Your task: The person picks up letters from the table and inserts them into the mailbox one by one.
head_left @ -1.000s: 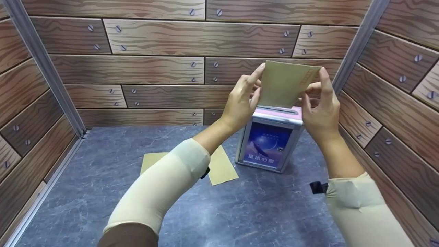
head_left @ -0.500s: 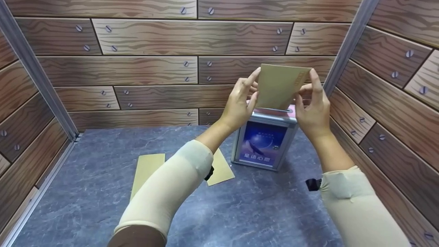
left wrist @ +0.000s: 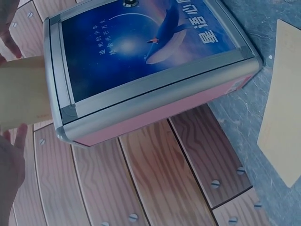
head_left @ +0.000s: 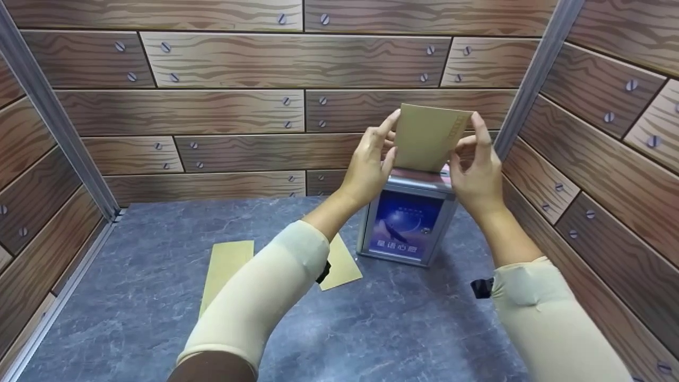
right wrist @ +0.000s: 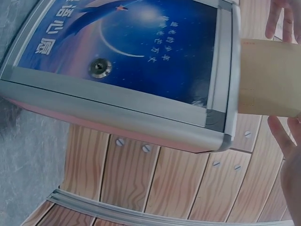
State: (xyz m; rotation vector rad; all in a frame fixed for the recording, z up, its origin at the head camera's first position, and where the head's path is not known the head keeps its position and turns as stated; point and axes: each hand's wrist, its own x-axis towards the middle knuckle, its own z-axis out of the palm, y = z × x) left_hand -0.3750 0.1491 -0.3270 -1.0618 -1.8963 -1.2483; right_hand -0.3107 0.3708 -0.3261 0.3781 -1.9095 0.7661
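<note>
Both hands hold a tan paper envelope (head_left: 429, 138) upright by its side edges, over a metal-framed box (head_left: 406, 225) with a slotted pink top. My left hand (head_left: 366, 164) grips the left edge, index fingertip near the upper corner and thumb lower down. On the opposite edge, my right hand (head_left: 480, 178) does the same. The envelope's lower edge meets the box top at the slot, whose right end shows; how deep it reaches inside I cannot tell. In the right wrist view the envelope (right wrist: 270, 77) stands against the box's top end, beside a round lock (right wrist: 100, 68).
Two more envelopes lie on the grey marbled tabletop (head_left: 371, 329): one (head_left: 342, 265) left of the box, another (head_left: 225, 265) farther left, partly hidden by the left sleeve (head_left: 265, 297). Wood-patterned walls (head_left: 223, 111) with metal corner posts (head_left: 536, 79) enclose the table.
Both hands have lowered the envelope from above the slot until its bottom edge meets the box top. The head view has also shifted slightly, so more of the far-left envelope shows.
</note>
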